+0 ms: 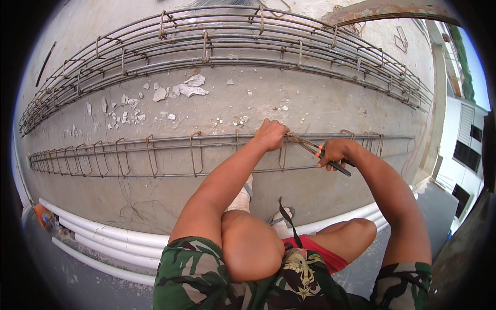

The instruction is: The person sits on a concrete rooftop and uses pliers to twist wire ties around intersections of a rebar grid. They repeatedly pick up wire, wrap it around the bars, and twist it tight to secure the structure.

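A long steel rebar cage (197, 146) with bent stirrups lies on the concrete floor across my front. My left hand (272, 135) is closed at its upper bars; the fingers hide exactly which part they grip. In my right hand (335, 151) are steel pincers (306, 144) with black-and-orange handles. The pincers' jaws meet the bars just right of my left fist, by a stirrup (283, 157). Whether tie wire is in the jaws is too small to tell.
Beyond lie more assembled rebar cages (205, 48). Broken plaster pieces (192, 87) litter the floor between. Loose thin wire (145, 211) and white plastic pipes (112, 234) lie at the near left. My sandalled feet (281, 221) stand close to the near cage.
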Available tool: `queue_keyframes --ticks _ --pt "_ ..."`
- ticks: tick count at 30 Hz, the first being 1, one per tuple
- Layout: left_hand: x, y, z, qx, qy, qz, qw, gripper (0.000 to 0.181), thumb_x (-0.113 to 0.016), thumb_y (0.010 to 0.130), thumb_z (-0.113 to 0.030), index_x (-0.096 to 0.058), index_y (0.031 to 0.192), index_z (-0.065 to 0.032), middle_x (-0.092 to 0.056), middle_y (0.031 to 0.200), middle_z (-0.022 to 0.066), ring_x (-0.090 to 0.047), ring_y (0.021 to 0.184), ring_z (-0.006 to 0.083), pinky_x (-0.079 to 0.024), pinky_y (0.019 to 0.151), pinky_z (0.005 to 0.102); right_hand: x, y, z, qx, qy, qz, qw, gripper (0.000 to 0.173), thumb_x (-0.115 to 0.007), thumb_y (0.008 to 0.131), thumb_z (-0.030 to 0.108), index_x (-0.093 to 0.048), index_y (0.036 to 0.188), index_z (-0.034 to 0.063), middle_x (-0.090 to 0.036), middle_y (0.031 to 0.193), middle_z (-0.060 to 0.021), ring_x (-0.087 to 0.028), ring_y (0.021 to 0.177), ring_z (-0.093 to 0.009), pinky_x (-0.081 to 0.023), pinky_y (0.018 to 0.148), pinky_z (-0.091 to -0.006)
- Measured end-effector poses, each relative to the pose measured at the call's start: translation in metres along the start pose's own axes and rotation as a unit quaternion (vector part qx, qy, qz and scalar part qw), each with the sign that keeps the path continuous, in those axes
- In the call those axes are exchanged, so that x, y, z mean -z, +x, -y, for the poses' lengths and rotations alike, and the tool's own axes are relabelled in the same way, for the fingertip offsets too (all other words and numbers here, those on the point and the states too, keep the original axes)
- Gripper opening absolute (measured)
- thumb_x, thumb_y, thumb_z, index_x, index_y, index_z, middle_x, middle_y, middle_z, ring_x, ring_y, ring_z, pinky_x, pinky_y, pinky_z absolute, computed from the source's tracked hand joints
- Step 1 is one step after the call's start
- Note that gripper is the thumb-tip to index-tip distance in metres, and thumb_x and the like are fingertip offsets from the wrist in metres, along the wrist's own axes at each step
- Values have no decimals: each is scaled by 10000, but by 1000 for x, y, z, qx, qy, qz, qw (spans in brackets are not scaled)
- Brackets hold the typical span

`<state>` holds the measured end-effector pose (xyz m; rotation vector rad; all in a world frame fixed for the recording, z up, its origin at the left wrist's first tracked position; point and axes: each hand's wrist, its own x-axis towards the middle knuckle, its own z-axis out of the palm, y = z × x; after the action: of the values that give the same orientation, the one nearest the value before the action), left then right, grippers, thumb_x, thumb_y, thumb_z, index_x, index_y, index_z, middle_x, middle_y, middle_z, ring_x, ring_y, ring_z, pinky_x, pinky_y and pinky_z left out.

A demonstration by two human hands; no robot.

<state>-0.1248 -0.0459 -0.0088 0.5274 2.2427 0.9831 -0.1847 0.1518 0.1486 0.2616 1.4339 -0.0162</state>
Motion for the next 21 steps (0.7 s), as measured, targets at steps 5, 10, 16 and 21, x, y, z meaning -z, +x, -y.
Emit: queue_keyframes --ticks 5,10,16,21 --pt "1 -2 2 15 -3 7 1000 394 -559 749 -36 -698 1110 -111 -689 1000 149 -605 1031 324 -409 910 474 7 -28 24 61 -188 -166 966 425 -765 722 146 -618 1076 -39 -691 870 -144 -698 779 -194 -562 685 -412" --pt "8 -3 -4 30 -6 31 999 401 -556 756 -37 -699 1119 -127 -677 1016 144 -578 1059 311 -396 944 461 -21 -28 18 205 -468 -431 744 323 -651 827 162 -609 1117 26 -647 857 -105 -661 750 -253 -544 719 -411" --pt "10 -3 -5 25 -9 39 999 394 -565 765 -45 -701 1124 -135 -676 1014 153 -585 1051 312 -399 941 459 9 -29 30 173 -650 -491 554 298 -584 892 228 -640 1126 53 -663 956 -112 -669 876 -276 -539 730 -454" --pt "7 -4 -3 21 -19 13 1000 405 -554 763 -29 -699 1129 -124 -676 1016 160 -589 1050 319 -402 933 458 23 -17 37 101 -431 -237 865 318 -567 946 327 -684 1037 45 -682 884 -169 -684 915 -301 -553 731 -496"
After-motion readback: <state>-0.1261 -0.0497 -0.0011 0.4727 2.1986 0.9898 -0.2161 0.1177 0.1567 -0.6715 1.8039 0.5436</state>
